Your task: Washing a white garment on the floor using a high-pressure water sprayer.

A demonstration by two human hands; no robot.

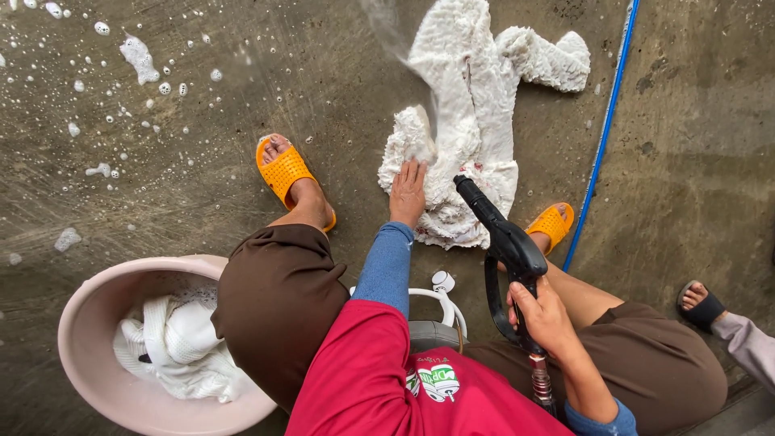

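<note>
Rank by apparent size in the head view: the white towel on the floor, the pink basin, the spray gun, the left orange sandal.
1. Towel
2. Basin: close to the towel, partly cut off and nearer the camera, so this order is unsure
3. Spray gun
4. Sandal

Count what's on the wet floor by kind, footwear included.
Orange slippers: 2
Black sandal: 1
White cloths: 2, one on the floor, one in the basin
Pink basin: 1
Spray gun: 1
Blue hose: 1
Total: 8
</note>
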